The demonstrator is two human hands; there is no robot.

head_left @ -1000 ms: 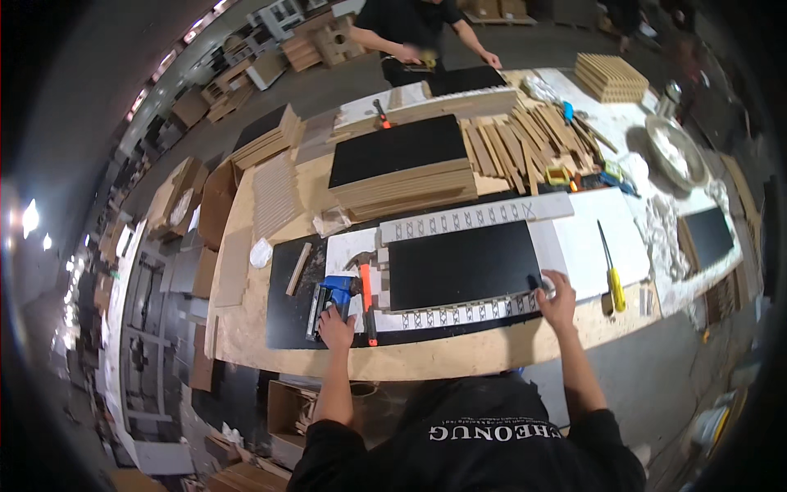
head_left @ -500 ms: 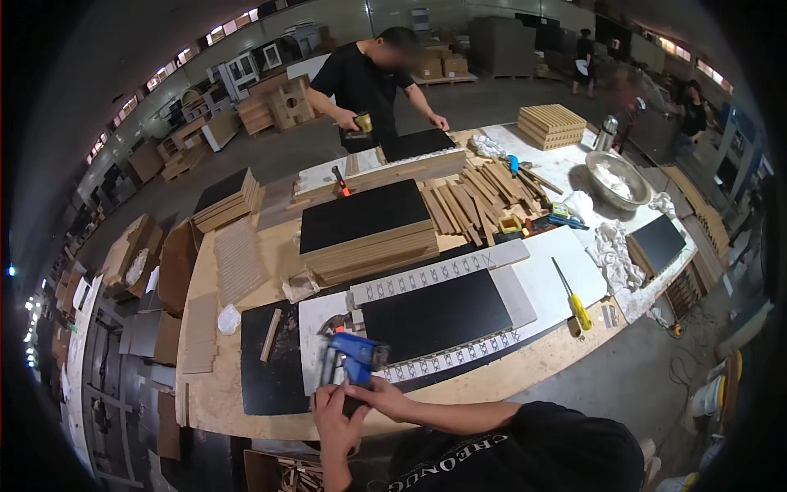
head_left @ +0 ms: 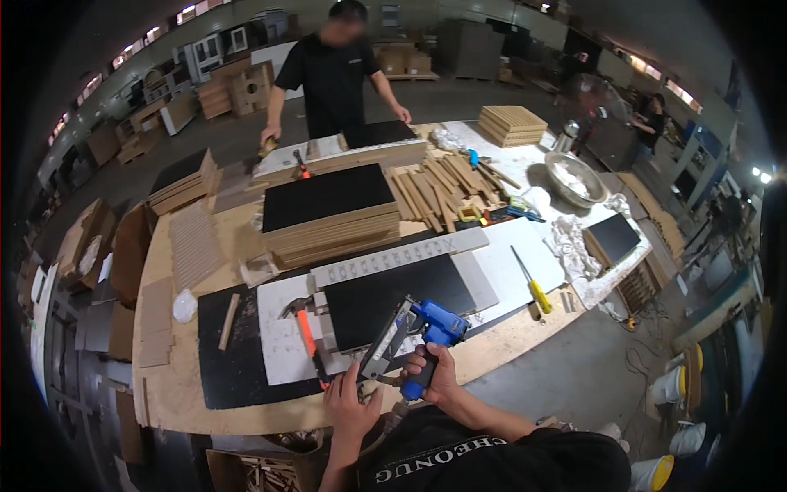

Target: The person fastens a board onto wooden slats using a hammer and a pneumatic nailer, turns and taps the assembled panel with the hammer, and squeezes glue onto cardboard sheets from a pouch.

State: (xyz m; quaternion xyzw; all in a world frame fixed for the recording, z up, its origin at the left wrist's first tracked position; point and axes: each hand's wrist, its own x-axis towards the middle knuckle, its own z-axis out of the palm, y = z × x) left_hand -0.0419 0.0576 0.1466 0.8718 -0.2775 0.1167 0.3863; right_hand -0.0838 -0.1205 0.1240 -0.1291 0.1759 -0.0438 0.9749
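My right hand (head_left: 443, 379) is wrapped round the dark grip of a blue nail gun (head_left: 444, 322), held tilted above the front edge of the bench. The gun's long grey magazine slants down toward my left hand (head_left: 352, 412). That hand's fingers are spread beside the magazine's lower end; whether they touch it is hard to see. Beyond the gun lies a black panel (head_left: 393, 297), with a pale strip (head_left: 393, 261) of printed marks along its far side. A claw hammer (head_left: 309, 340) with an orange handle rests left of the panel, on a white board (head_left: 275, 328).
Behind the panel stands a stack of black-topped boards (head_left: 328, 201), with loose wooden strips (head_left: 447, 189) to its right. A yellow-handled screwdriver (head_left: 539, 297) lies at the right. A metal bowl (head_left: 602, 197) sits farther back. Across the bench stands a co-worker (head_left: 328, 82).
The nail gun has moved right and turned, with my right hand now round its grip. My left hand has come off the gun's body, uncovering the hammer. The co-worker has straightened up.
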